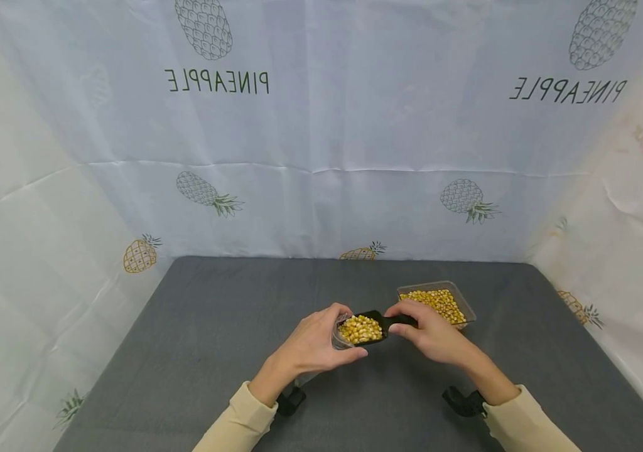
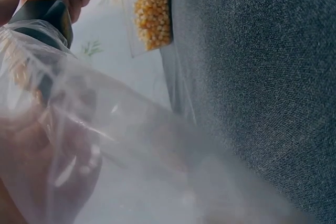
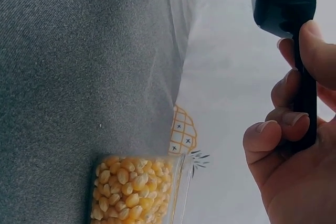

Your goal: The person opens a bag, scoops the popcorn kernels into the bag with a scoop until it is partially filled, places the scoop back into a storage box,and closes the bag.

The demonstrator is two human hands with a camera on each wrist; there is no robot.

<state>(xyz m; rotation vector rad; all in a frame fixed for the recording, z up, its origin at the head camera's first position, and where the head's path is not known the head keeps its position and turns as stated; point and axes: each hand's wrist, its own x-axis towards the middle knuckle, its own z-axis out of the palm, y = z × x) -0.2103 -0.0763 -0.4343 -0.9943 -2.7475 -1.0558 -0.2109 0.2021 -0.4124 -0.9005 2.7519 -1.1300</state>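
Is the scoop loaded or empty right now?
Loaded: the head view shows yellow kernels filling the pan of the black scoop.

Worktop (image 1: 231, 326): lower half of frame; cloth (image 1: 310, 213) behind. Tub (image 1: 469, 309): on worktop, right of centre, corn kernels (image 1: 434, 302) inside. Scoop (image 1: 386, 322): nearer, left of tub, between left grip (image 1: 314, 341) and right grip (image 1: 433, 331); kernels in it, front end at mouth of bag (image 2: 136, 145).

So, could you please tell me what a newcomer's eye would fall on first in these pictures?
Probably the black scoop of yellow corn kernels in the right hand, its front at the mouth of the clear bag in the left hand. Next, perhaps, the clear box of corn beyond the right hand, and the mirrored PINEAPPLE lettering on the cloth behind the table.
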